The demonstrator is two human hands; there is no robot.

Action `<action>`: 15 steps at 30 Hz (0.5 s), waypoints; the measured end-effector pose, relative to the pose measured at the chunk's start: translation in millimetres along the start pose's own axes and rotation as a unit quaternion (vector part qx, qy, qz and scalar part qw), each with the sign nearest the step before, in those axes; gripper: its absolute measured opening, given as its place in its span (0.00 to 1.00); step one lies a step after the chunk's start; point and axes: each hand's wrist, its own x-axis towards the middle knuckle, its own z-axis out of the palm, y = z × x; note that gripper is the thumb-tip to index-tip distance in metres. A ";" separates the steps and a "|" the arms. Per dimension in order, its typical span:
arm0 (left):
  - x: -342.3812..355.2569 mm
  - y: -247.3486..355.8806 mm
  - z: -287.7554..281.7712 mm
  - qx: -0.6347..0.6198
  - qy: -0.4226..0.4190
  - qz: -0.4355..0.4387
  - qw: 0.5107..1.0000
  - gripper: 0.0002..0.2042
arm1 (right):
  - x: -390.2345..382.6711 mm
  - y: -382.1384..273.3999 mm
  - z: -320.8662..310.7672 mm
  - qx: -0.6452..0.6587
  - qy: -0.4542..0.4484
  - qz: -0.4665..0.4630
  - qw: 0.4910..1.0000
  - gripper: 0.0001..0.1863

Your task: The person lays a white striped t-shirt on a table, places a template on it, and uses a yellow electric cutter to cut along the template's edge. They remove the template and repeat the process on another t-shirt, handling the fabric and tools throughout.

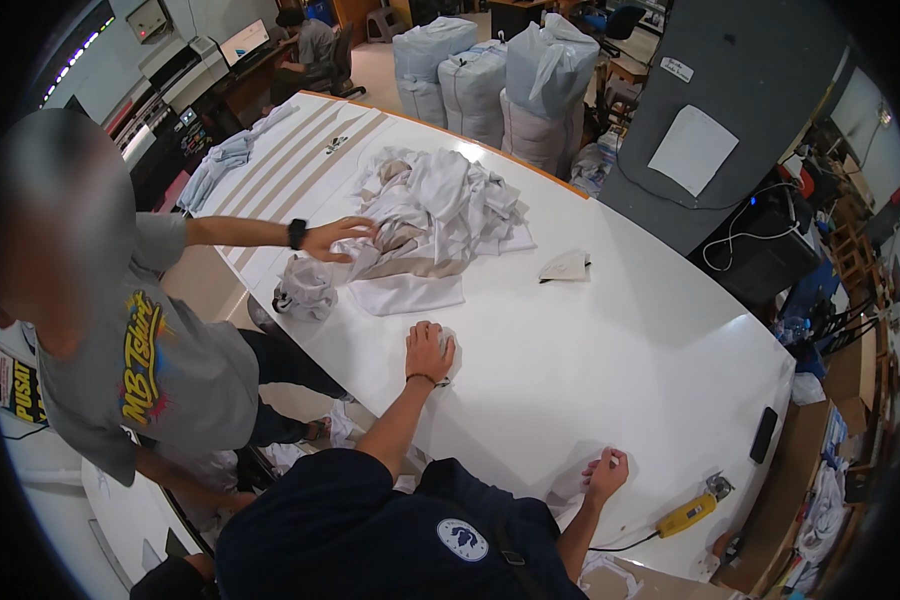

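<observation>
My left hand (430, 352) rests on the white table (530, 390) with its fingers curled. Something small and pale shows beside it, too hidden to name. Farther right, near the table's front edge, my right hand (605, 474) is closed, and a small whitish bit shows at its fingers. A heap of white and beige cloth (450, 200) lies beyond my left hand. A co-worker's hand (340, 238) reaches to the heap's left side, near a bundled white cloth (308, 288).
A yellow corded hand tool (686, 515) lies near the right front edge. A black flat device (763, 435) sits at the right edge. A small folded pale piece (566, 266) lies mid-table. Striped cloth (310, 150) covers the far left. Large stuffed sacks (545, 90) stand behind.
</observation>
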 end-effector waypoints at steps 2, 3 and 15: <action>2.0 -0.2 1.4 -0.001 0.075 -0.041 0.996 0.29 | -1.5 -1.2 0.1 0.001 -0.001 -0.005 1.000 0.10; 3.0 -0.6 1.2 -0.001 0.113 -0.061 0.992 0.34 | -2.0 -1.4 -0.3 0.001 -0.004 -0.007 1.000 0.10; 9.8 -5.5 4.8 0.021 0.084 -0.096 0.992 0.34 | -3.4 -7.7 0.3 -0.008 -0.012 -0.001 1.000 0.09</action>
